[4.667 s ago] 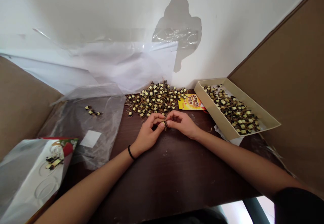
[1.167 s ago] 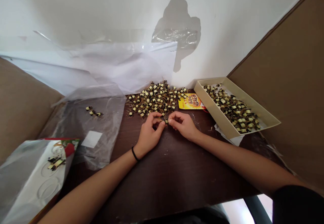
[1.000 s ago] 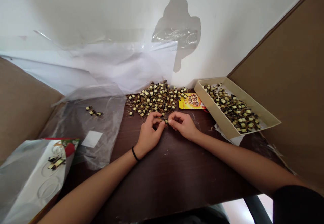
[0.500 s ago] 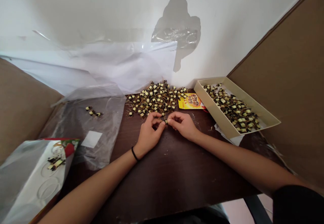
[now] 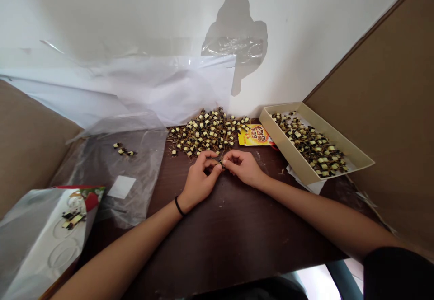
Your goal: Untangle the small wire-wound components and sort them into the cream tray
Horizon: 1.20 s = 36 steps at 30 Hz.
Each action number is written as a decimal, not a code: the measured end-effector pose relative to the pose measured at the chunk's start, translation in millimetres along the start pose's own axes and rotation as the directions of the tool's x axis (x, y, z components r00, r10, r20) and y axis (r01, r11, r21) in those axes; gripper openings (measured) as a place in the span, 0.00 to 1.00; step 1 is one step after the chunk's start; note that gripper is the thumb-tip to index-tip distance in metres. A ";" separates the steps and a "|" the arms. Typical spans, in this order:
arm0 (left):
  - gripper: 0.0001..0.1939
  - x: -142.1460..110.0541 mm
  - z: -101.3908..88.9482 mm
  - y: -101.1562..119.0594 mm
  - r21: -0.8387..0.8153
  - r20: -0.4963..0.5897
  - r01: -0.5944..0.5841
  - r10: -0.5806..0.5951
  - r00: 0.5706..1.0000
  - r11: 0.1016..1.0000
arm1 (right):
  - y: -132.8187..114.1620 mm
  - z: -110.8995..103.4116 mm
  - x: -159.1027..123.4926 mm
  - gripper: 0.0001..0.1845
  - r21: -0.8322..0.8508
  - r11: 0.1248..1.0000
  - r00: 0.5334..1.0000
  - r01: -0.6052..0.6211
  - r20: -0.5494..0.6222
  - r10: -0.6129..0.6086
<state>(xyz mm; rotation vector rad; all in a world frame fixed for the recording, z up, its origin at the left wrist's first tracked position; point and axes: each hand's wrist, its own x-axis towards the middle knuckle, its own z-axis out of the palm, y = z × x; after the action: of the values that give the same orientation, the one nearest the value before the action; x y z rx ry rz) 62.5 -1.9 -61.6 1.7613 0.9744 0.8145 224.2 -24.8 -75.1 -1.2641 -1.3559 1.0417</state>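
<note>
Just in front of the pile, my left hand (image 5: 200,175) and my right hand (image 5: 244,169) meet fingertip to fingertip. Pinched between them is a small transformer coil (image 5: 221,163), a dark piece with thin wire leads, mostly covered by the fingers. Both hands are closed, thumb against forefinger. Behind them lies a heap of similar coils (image 5: 206,133), with pale yellow bands, black ends and copper-coloured wires. More of these coils fill a shallow cream box (image 5: 288,148) to the right of my right hand.
A yellow snack packet (image 5: 254,136) lies between heap and box. On the left, a clear plastic bag (image 5: 142,169) bears a few coils (image 5: 124,150) and a white label (image 5: 122,187). Nearer, a printed bag (image 5: 37,241) carries several coils (image 5: 73,219). Cardboard stands at both sides.
The coil has turned in my fingers since the first frame. Just now my right fingertips have shifted slightly left against my left ones, covering more of it. The heap and box look the same.
</note>
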 end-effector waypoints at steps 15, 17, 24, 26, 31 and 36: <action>0.11 0.2 0.4 0.9 -0.005 0.001 -0.024 0.024 1.000 1.000 | -7.3 5.9 -7.9 0.07 -0.288 0.954 0.980 0.086 -0.147 -0.132; 0.11 0.4 0.3 1.5 -0.005 0.003 -0.015 0.015 1.000 1.000 | -7.2 6.2 -7.9 0.06 -0.286 0.955 0.981 0.079 -0.148 -0.125; 0.11 1.2 0.2 1.9 -0.038 -0.045 0.016 -0.018 0.999 0.999 | -7.1 3.0 -5.9 0.06 -0.203 0.976 0.993 0.080 -0.066 -0.095; 0.11 1.7 0.1 2.5 -0.020 -0.073 0.036 -0.038 0.997 0.999 | -7.4 1.1 -6.2 0.07 -0.174 0.981 0.995 0.088 -0.035 -0.095; 0.12 2.1 -0.3 3.8 0.015 -0.083 0.066 -0.064 0.994 0.998 | -8.0 -1.4 -7.7 0.07 -0.106 0.990 0.995 0.096 -0.005 -0.097; 0.13 1.6 -0.2 3.8 0.031 -0.078 0.066 -0.064 0.995 0.997 | -7.1 -1.5 -8.2 0.08 -0.061 0.993 0.995 0.101 -0.002 -0.102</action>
<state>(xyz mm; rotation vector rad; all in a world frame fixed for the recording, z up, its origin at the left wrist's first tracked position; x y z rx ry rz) 64.1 -1.4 -57.8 1.7281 1.0967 0.8339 224.4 -33.7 -68.6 -1.2278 -1.4421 0.9329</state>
